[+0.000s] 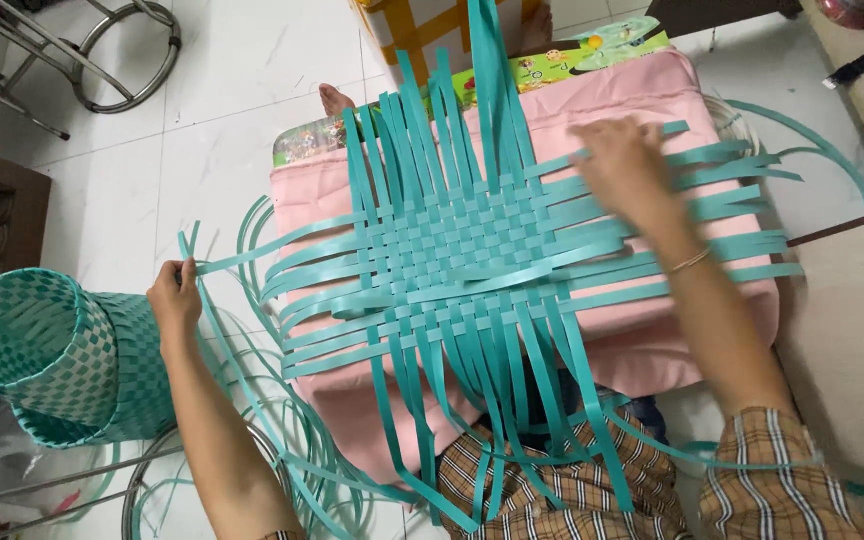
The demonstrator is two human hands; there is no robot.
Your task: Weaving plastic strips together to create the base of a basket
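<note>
Basically, clutter ringed the work: a finished teal woven basket point(47, 355) lay on its side at the person's left, loose teal strips point(282, 440) coiled on the white tile floor point(152, 170) beside it, a metal stool frame point(117, 50) stood at the far left, and a yellow-and-white box point(402, 25) sat at the far edge near someone's bare foot point(335, 99). A colourful printed mat point(572, 55) stuck out from under a pink cushion point(632, 340). A beige surface point(852, 340) closed in the right side. Plaid trousers point(572, 490) showed at the bottom.

On the cushion lay the woven strip mat point(452, 260), a flat square weave of teal plastic strips with free ends fanning out on all 4 sides. Its crosswise strips ran left to right with a slight upward tilt to the right; the others ran away from the person, spreading toward the box and toward the knees. Free ends overhung the cushion on the near and left sides.

Left hand point(174, 297) was off the cushion at the left, fingers pinched shut on the end of 1 crosswise strip point(242, 258), pulled out straight toward the weave. Right hand point(617, 160) rested over the right-side free ends, motion-blurred, looking flat with fingers spread; cannot tell if it gripped any strip. A thin bracelet point(690, 262) sat on that wrist.
</note>
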